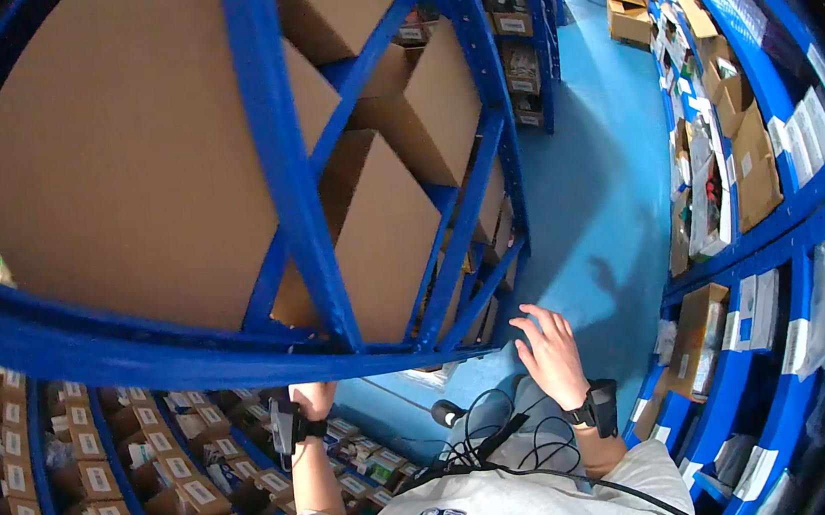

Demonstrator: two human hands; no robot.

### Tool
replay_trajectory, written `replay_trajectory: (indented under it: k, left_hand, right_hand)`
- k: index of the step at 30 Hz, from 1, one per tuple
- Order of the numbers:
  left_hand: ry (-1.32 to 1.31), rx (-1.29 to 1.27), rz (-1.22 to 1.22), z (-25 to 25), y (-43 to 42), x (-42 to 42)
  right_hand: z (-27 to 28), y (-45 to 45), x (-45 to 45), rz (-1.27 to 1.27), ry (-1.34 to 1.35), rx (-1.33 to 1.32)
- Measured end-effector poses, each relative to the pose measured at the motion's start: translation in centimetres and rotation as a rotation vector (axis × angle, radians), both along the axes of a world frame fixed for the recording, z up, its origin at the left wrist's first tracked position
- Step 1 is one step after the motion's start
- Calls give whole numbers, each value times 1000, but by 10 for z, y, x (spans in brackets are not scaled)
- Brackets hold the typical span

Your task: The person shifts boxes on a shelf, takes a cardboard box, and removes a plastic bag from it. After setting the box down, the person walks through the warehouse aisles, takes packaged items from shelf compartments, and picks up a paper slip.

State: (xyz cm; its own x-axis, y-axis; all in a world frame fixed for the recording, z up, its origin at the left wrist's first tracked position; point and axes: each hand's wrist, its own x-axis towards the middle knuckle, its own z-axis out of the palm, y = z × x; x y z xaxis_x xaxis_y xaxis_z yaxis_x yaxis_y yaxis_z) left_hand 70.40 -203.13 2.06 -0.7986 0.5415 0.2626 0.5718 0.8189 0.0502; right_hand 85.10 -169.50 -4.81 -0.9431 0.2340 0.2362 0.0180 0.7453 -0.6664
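My right hand (550,352) is empty, fingers spread, beside the blue rack (283,150); left hand (315,396) half hidden at its beam, grip can't tell. Cartons (130,156) shelved beyond both; no finished step visible, remainder unclear.

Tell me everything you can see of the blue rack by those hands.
The blue rack looks like painted metal, with posts, long rails and slanting braces; it appears bowed in this view. Brown cardboard boxes fill much of it. It stands beside a blue-floored aisle. The left hand is partly hidden by its edge, so touch is unclear; the right hand, open, is beside its end, not visibly touching.
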Motion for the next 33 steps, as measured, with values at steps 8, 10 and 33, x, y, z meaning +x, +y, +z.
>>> replay_trajectory:
  k: [8,10,33]
  left_hand:
    - [-215,483,-137,-43,27,-34]
    - [-215,582,-155,-48,42,-32]
    - [574,581,-634,231,21,-55]
  right_hand:
    - [26,-2,6,43,26,74]
    - [31,-3,6,46,26,121]
    - [94,-86,-48,-165,230,338]
